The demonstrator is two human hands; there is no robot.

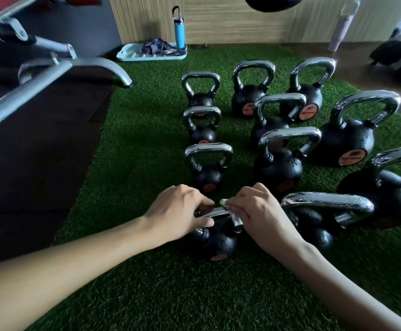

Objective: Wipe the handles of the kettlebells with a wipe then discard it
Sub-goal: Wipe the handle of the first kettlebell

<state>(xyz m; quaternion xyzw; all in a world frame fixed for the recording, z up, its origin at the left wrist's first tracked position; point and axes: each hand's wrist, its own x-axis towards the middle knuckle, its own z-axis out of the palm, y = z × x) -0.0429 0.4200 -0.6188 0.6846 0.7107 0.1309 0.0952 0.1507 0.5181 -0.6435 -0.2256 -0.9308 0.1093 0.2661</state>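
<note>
Several black kettlebells with chrome handles stand in rows on green turf. The nearest small kettlebell sits right in front of me. My left hand grips the left end of its chrome handle. My right hand holds a white wipe wrapped over the handle's right end. Most of the handle is hidden under both hands. A larger kettlebell stands just to the right of my right hand.
A grey metal bench frame juts in from the left over dark flooring. At the back lie a teal tray with a cloth and a blue water bottle by the wooden wall. A dark bag sits far right.
</note>
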